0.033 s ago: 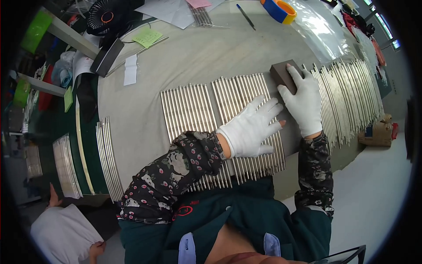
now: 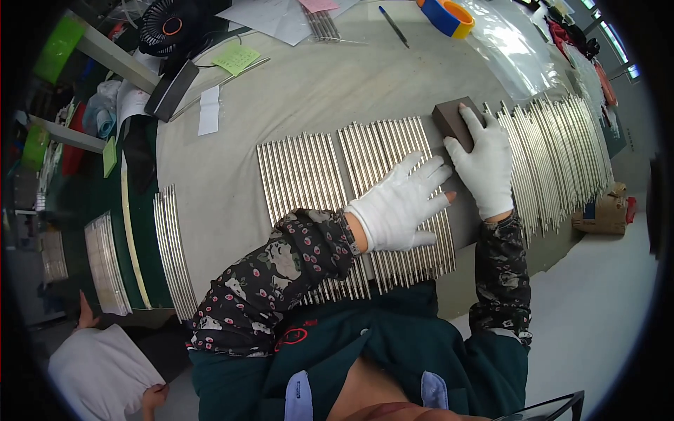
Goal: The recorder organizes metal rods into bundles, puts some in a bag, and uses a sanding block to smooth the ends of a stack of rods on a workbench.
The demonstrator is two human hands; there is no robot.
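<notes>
My left hand, in a white glove with some bare fingertips, lies spread over a row of slim shiny metal rods. Another row of such rods lies side by side to its left, partly under my patterned sleeve. The gloved right hand grips a dark brown rectangular block at the far end of the gap between rod rows, thumb against its near part and index finger on top. To the right of that hand spreads a wide, uneven batch of metal rods.
Several rods lie at the table's left edge. Farther back are a black fan, a sticky-note pad, a pen, a blue-and-yellow tape roll and clear plastic sheeting. Another person is at lower left.
</notes>
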